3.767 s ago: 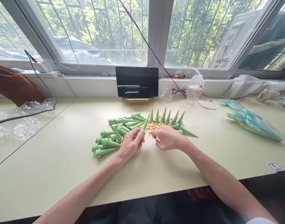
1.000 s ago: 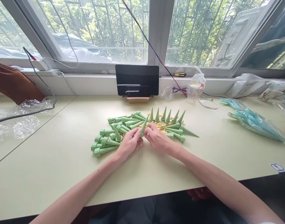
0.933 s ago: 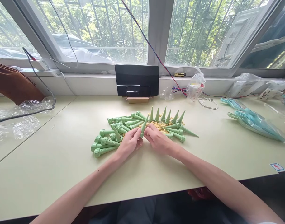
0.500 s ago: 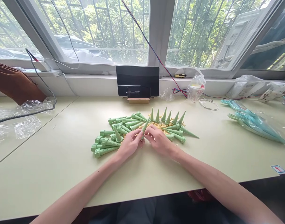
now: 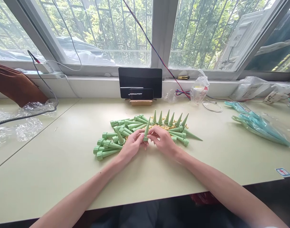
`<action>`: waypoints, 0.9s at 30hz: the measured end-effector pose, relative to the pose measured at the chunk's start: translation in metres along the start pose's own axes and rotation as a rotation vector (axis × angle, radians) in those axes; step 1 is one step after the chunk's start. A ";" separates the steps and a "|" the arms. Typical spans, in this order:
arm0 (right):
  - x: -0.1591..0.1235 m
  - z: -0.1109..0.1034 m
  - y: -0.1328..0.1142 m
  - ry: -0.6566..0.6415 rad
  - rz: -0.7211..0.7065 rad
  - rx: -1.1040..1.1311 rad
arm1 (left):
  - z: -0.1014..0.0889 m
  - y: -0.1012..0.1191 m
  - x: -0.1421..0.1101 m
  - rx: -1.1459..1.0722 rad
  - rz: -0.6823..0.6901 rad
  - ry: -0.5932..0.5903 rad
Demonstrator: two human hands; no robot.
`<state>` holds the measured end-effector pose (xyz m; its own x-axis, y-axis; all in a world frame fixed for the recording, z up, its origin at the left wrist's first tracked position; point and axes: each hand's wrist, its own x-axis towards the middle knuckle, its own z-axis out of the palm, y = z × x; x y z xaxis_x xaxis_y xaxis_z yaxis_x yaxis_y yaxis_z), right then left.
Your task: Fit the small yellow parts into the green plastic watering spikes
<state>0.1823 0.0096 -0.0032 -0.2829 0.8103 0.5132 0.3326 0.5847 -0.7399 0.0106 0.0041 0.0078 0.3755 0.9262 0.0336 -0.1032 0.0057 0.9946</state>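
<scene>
A green plastic plant-watering spike (image 5: 147, 129) stands nearly upright, point up, between my hands. My left hand (image 5: 132, 145) is closed around its wide ribbed base. My right hand (image 5: 163, 142) has its fingers curled in a pinch at the right side of that base; part of the contact is hidden by the fingers. Beyond the left hand lies a pile of green spikes (image 5: 109, 144), most on their sides. Behind the right hand several spikes (image 5: 167, 117) stand upright in a row. Small yellow plastic pieces (image 5: 164, 127) lie among them, partly covered by my hands.
A dark tablet (image 5: 140, 79) with a phone (image 5: 141, 94) before it leans at the table's back. Bagged teal items (image 5: 261, 126) lie to the right, near a coiled white cable (image 5: 212, 106). At left are clear plastic wrap (image 5: 28, 128) and a brown bag (image 5: 16, 82).
The held spike has turned from a rightward lean to nearly upright, and more of its base shows. My right fingers have shifted slightly at the base; my left hand stays almost in place.
</scene>
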 end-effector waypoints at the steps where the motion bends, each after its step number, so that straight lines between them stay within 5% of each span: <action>1: 0.000 0.000 0.000 0.003 0.003 0.002 | 0.000 0.000 0.000 -0.008 -0.004 -0.004; 13: 0.000 -0.002 0.001 0.016 0.028 0.047 | 0.001 0.002 -0.001 -0.004 -0.006 -0.063; 27: 0.000 0.000 -0.002 -0.003 -0.007 0.124 | 0.001 0.008 -0.002 0.004 -0.018 0.001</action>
<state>0.1818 0.0080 -0.0019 -0.2876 0.8058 0.5177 0.2170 0.5813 -0.7842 0.0099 0.0021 0.0159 0.3766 0.9263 0.0157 -0.0930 0.0209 0.9954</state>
